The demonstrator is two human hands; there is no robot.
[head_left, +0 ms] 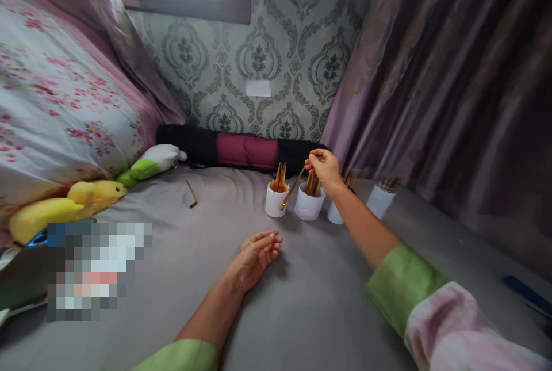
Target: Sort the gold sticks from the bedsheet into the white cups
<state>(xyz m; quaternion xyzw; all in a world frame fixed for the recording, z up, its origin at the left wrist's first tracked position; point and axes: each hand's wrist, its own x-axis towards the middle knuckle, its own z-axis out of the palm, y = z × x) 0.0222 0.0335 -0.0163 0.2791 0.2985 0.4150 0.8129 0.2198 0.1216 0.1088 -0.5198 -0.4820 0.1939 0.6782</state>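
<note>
My right hand (324, 171) pinches the upper end of a thin golden-brown stick with a short bent tip (293, 188). The stick slants down to the left, its tip in front of a white cup (276, 203) that holds several similar sticks. Below the hand is a second white cup (309, 207) with more sticks. My left hand (257, 257) rests low over the grey sheet, its fingers loosely curled and slightly apart, with nothing visible in them. Another bent-tipped stick (191, 195) lies on the sheet to the left.
Partly behind my right forearm stands a third white cup (336, 211). A fourth cup (381, 198) stands farther right. Plush toys (92, 198) line the left side, beside a blurred-out object (101, 270). A black and maroon roll (245, 149) lies along the wall.
</note>
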